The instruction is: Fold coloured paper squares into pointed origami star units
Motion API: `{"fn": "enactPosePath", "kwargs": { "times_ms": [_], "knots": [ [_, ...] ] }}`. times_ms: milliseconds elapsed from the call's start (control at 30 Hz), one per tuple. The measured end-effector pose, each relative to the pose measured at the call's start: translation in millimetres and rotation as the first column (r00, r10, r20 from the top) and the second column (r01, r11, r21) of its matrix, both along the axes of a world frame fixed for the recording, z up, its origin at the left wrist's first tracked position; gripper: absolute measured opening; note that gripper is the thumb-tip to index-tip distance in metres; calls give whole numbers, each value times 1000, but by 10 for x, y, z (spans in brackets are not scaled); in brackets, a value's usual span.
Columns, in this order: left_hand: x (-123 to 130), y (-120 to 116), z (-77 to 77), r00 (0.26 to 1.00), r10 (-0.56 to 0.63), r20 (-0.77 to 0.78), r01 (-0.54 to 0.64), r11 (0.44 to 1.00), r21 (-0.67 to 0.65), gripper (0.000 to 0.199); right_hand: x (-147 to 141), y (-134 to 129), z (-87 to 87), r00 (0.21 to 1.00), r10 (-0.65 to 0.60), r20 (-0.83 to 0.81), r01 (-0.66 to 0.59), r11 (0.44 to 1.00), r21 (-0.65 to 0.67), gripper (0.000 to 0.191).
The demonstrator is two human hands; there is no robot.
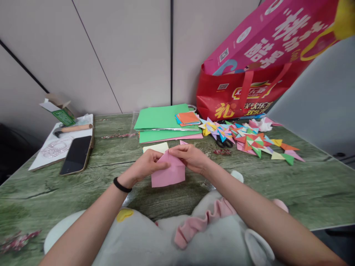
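Over the table (305,184), your left hand (151,162) and right hand (191,157) pinch pink paper (169,177); likely light, crease-prone, best held by edges

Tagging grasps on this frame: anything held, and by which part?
Pink paper, in both hands: left hand pinches its upper left side, thumb across the face; right hand pinches near its top.

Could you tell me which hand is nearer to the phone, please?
Left: the left hand is right of the phone; the right hand is farther right.
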State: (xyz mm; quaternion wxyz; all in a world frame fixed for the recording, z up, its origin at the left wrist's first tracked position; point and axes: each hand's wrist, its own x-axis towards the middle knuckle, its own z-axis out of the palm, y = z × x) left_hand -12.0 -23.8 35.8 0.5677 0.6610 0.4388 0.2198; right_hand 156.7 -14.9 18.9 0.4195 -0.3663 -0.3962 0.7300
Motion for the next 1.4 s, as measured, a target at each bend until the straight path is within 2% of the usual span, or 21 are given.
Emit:
{"fn": "enactPosePath", "kwargs": {
  "times_ms": [267,667,767,867,1000,1067,1233,1400],
  "knots": [
    [7,-15,30,999,-33,-9,33,999,-6,24,9,-2,18,999,34,-32,-36,998,-43,24],
    [40,-27,52,996,28,-81,-25,999,41,29,-44,4,-63,983,-167,79,153,975,163,18],
    [45,-26,45,993,48,-106,-41,997,66,31,-56,-12,-50,955,-249,161,198,939,280,16],
    [51,-25,27,993,66,-102,-58,995,76,31,-72,-36,-35,914,-314,257,173,875,453,15],
    [57,-29,18,993,104,-52,-104,995,6,30,-76,-52,-16,869,-383,313,145,803,579,14],
    [50,-27,22,993,117,-14,-118,992,-47,28,-54,-41,-6,883,-343,320,112,816,567,14],
    [16,-4,29,988,148,43,-143,985,-96,26,51,-2,17,941,-49,335,-91,917,388,21],
    [-2,11,24,988,120,94,-108,986,-130,26,74,4,-5,956,-53,289,-36,956,291,24]
  ]
}}
